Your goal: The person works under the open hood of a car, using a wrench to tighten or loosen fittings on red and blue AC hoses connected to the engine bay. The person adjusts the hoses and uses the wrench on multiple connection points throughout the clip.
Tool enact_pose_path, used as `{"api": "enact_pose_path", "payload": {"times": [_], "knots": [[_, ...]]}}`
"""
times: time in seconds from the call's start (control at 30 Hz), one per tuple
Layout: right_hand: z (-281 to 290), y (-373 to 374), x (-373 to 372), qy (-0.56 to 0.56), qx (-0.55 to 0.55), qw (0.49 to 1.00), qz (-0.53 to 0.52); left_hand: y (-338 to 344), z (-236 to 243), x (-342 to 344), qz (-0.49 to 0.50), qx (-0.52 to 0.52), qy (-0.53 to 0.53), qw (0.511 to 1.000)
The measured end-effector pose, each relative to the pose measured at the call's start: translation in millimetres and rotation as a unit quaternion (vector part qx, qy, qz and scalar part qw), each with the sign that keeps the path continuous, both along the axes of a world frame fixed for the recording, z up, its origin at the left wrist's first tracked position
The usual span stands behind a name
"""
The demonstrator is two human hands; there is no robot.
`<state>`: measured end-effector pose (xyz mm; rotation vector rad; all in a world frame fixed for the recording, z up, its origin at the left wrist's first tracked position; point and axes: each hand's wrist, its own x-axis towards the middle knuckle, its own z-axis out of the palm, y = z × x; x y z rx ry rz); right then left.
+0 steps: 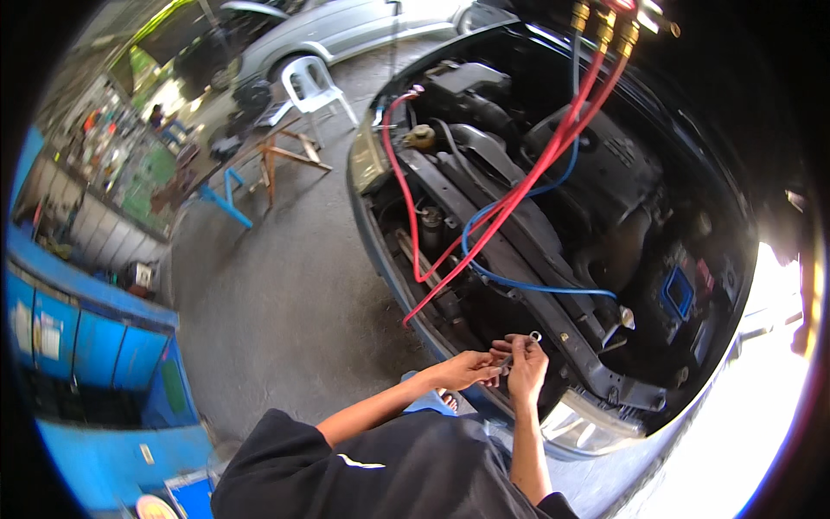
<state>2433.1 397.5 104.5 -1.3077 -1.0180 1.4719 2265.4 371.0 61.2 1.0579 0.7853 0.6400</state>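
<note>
I have the right hand (526, 368) grasping a ring-ended metal tool (536, 336) over the engine bay's near side, can't tell whether the left hand (467, 370) grips it too, and should steady it clear of the blue hose (553, 286).

The bare left forearm (376, 408) slants up and rightward, its left hand (467, 370) reaching palm-inward toward the other. The right forearm (526, 445) stands nearly upright in view, the right hand (526, 370) curled close beside the left fingertips (494, 375).
</note>
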Motion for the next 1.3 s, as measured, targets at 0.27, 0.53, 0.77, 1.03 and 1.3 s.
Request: {"api": "enact_pose_path", "payload": {"times": [0.27,0.53,0.77,1.03,1.3], "knots": [[16,-29,-36,-0.059,-0.006,0.983,0.171,-102,15,-61,0.196,-0.023,0.091,0.976],[12,-36,-11,-0.204,0.098,0.876,0.425,-149,1,-92,0.182,-0.003,0.11,0.977],[22,-67,14,-0.405,0.106,0.827,0.375,-80,-9,-66,0.045,0.044,0.199,0.978],[45,-78,120,-0.38,0.032,0.914,0.142,35,38,33,-0.075,0.172,0.151,0.971],[57,-77,212,0.037,0.05,0.994,-0.094,64,33,148,-0.097,0.092,0.023,0.991]]}}
